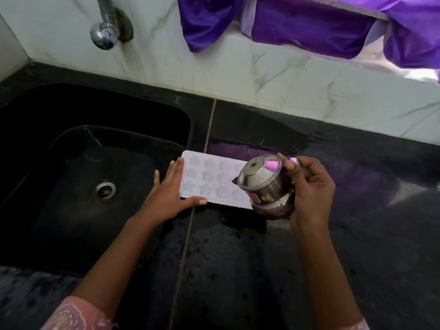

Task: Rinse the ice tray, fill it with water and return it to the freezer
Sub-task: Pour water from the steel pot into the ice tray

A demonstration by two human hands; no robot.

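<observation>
Item one, right hand [309, 186]: we are curling our fingers and thumb round a small lidded steel jug [264, 184], which is tilting leftward over the right end of the ice tray [209, 179]; a red sticker is showing on its side.

Item two, left hand [171, 194]: we are laying it flat, fingers straight, against the tray's left end, with the thumb running along the near edge.

Item three, the tray: white, oblong, round-cornered, showing three rows of star-shaped cavities. It is lying flat on the black countertop [333, 234], at the right-hand edge of the sink [71, 163]. We cannot tell whether the cavities are holding water.

Item four: a tap [104, 32] is projecting from the wall above the sink's far edge.
</observation>
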